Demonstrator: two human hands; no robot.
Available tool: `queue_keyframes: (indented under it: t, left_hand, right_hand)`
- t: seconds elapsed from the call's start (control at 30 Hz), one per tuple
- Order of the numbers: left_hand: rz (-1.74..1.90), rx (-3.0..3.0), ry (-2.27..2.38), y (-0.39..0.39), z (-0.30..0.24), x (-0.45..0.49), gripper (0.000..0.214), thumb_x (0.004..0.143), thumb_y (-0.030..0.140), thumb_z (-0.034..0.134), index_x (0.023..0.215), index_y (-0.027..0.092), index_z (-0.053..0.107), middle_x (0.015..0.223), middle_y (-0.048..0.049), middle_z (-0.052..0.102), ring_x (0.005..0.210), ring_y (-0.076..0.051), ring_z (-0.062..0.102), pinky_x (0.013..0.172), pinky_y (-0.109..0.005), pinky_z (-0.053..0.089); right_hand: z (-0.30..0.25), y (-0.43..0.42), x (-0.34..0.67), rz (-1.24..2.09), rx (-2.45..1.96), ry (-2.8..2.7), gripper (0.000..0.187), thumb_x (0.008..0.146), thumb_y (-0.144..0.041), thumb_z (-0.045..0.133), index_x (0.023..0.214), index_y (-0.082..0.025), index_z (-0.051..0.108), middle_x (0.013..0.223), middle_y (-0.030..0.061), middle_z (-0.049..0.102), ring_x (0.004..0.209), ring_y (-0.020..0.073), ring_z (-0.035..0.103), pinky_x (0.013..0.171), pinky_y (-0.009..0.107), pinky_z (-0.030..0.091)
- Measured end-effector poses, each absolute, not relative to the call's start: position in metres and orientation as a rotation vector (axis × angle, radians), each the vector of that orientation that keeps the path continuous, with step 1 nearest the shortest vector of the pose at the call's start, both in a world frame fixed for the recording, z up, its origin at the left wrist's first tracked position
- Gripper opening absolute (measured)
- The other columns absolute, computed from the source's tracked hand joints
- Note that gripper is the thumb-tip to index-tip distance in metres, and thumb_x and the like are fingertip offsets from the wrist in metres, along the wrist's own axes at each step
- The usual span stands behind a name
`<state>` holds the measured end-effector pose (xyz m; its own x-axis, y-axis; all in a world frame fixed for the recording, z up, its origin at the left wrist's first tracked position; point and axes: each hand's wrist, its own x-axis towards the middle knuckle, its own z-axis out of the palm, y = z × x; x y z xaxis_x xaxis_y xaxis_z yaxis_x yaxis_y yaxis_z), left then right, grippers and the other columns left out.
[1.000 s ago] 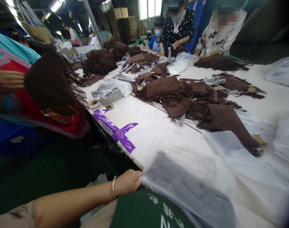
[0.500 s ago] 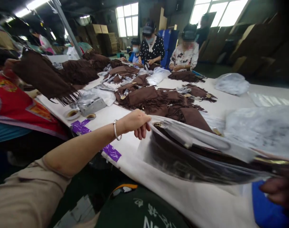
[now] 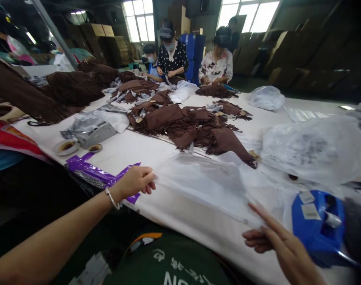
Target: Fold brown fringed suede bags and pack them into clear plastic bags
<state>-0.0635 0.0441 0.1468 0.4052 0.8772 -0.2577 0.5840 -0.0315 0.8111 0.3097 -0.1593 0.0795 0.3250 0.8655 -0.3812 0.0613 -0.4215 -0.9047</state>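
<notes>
A clear plastic bag (image 3: 204, 178) stretches over the front part of the table, and no dark cloth shows inside it. Its left corner is pinched between the thumb and fingers of my left hand (image 3: 138, 182), which wears a silver bracelet. At the bag's right edge is my right hand (image 3: 275, 233), palm turned in, with the index finger stretched out. That fingertip is at the bag's edge; I cannot tell whether it presses on it. Just beyond the bag lie folded brown fringed scarves (image 3: 232, 144) with tags.
A blue tape dispenser (image 3: 309, 225) stands at the right, below a large bundle of plastic bags (image 3: 313, 148). Purple tape (image 3: 91, 170) covers the table's front edge, near tape rolls (image 3: 66, 147). Co-workers (image 3: 172, 59) stand across the table; brown cloth (image 3: 23, 93) is at the left.
The dark brown item seen in the plastic earlier no longer shows there. My right hand has come in from the right edge, its fingers now stretched. The view has turned slightly right.
</notes>
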Motion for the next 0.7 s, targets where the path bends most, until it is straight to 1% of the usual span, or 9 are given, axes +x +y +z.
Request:
queue_keyframes:
  t: [0.07,0.13,0.27,0.37,0.43,0.5,0.53,0.63,0.7]
  left_hand:
    - [0.300,1.525,1.343,0.021,0.101,-0.077,0.025,0.076,0.037,0.050,0.067,0.013,0.052,0.068,-0.0075,0.070,0.051,-0.015,0.064,0.042,-0.020,0.047]
    - [0.201,1.344,1.381,-0.001,0.067,-0.086,0.027,0.075,0.040,0.051,0.073,0.013,0.053,0.071,-0.0082,0.070,0.052,-0.016,0.065,0.042,-0.020,0.046]
    - [-0.164,1.138,1.207,-0.032,0.045,-0.083,0.049,0.079,0.057,0.046,0.076,0.011,0.059,0.057,-0.0084,0.067,0.041,-0.015,0.059,0.036,-0.020,0.040]
    - [-0.256,1.186,0.954,-0.041,0.052,-0.049,0.056,0.081,0.063,0.042,0.078,0.011,0.063,0.050,-0.0042,0.061,0.034,-0.011,0.050,0.034,-0.019,0.034]
    - [-0.175,1.383,0.802,-0.047,0.054,-0.014,0.048,0.084,0.056,0.045,0.090,0.014,0.066,0.053,-0.0020,0.062,0.037,-0.010,0.050,0.038,-0.019,0.036]
    - [-0.055,1.679,0.631,-0.055,0.048,0.025,0.038,0.087,0.046,0.046,0.104,0.018,0.065,0.062,-0.0026,0.065,0.049,-0.012,0.057,0.050,-0.021,0.043]
    - [0.009,1.833,0.574,-0.059,0.042,0.044,0.035,0.087,0.041,0.046,0.109,0.019,0.065,0.067,-0.0042,0.067,0.058,-0.015,0.061,0.058,-0.023,0.046]
    - [0.140,2.115,0.606,-0.072,0.020,0.091,0.030,0.085,0.028,0.051,0.107,0.015,0.065,0.078,-0.0129,0.068,0.080,-0.027,0.064,0.077,-0.036,0.047]
    - [0.143,1.970,0.697,-0.075,0.009,0.113,0.023,0.082,0.022,0.056,0.099,0.011,0.067,0.085,-0.0177,0.067,0.091,-0.033,0.061,0.084,-0.042,0.044]
  right_hand:
    - [0.034,-0.180,0.285,1.293,-1.769,-0.849,0.077,0.079,-0.060,0.044,0.142,-0.019,0.029,0.085,0.0103,0.071,0.074,0.0253,0.068,0.066,0.039,0.055]
    - [0.002,-0.197,0.266,1.257,-1.896,-0.903,0.073,0.082,-0.059,0.040,0.143,-0.020,0.028,0.081,0.0058,0.071,0.074,0.0225,0.068,0.067,0.034,0.054]
    - [-0.016,-0.219,0.254,0.844,-2.271,-1.189,0.064,0.083,-0.055,0.045,0.141,-0.031,0.030,0.065,-0.0037,0.065,0.059,0.0183,0.065,0.057,0.027,0.050]
    - [-0.014,-0.219,0.257,0.556,-2.349,-1.355,0.057,0.084,-0.053,0.047,0.136,-0.032,0.040,0.066,-0.0032,0.064,0.051,0.0163,0.061,0.052,0.026,0.047]
    - [-0.014,-0.215,0.259,0.441,-2.279,-1.412,0.048,0.087,-0.050,0.044,0.129,-0.029,0.050,0.086,0.0013,0.070,0.066,0.0181,0.066,0.066,0.027,0.051]
    - [-0.015,-0.210,0.258,0.369,-2.200,-1.403,0.043,0.089,-0.048,0.039,0.123,-0.027,0.056,0.109,0.0033,0.067,0.090,0.0210,0.066,0.082,0.029,0.050]
    - [-0.017,-0.208,0.256,0.345,-2.173,-1.379,0.043,0.090,-0.047,0.038,0.123,-0.026,0.057,0.115,0.0033,0.064,0.096,0.0216,0.064,0.086,0.029,0.048]
    - [-0.023,-0.207,0.248,0.258,-2.154,-1.287,0.047,0.092,-0.046,0.035,0.127,-0.022,0.054,0.113,0.0060,0.065,0.088,0.0211,0.066,0.078,0.027,0.050]
    - [-0.029,-0.211,0.243,0.202,-2.142,-1.266,0.049,0.092,-0.045,0.034,0.129,-0.018,0.052,0.102,0.0080,0.069,0.074,0.0192,0.067,0.069,0.025,0.049]
